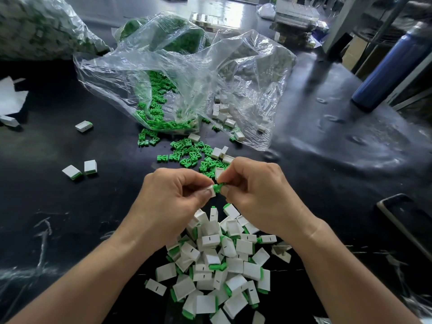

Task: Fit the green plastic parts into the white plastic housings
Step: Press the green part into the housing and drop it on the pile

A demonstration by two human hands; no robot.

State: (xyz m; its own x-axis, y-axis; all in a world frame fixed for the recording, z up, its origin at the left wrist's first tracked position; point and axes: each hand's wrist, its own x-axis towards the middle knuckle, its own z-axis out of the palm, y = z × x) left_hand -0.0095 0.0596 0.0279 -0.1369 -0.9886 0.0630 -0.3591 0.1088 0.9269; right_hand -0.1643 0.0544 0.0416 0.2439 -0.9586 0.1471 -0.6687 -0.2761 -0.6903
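Observation:
My left hand [171, 195] pinches a small white housing [212, 191] at the centre of the view. My right hand [257, 185] pinches a green part [219, 186] whose end meets the housing's open side. Another white housing [219, 172] shows just behind my right fingers; whether they hold it is unclear. Loose green parts [187, 153] lie scattered beyond my hands, spilling from a clear plastic bag [187, 73]. Loose white housings [223, 113] lie at the bag's mouth. A pile of white housings with green parts fitted [217, 265] lies between my forearms.
The dark table [70, 218] carries a few fitted pieces at the left [79, 169] and another [83, 126] farther back. A blue bottle [392, 64] stands at the right. A phone [411, 218] lies near the right edge. Another bag of parts [42, 26] sits far left.

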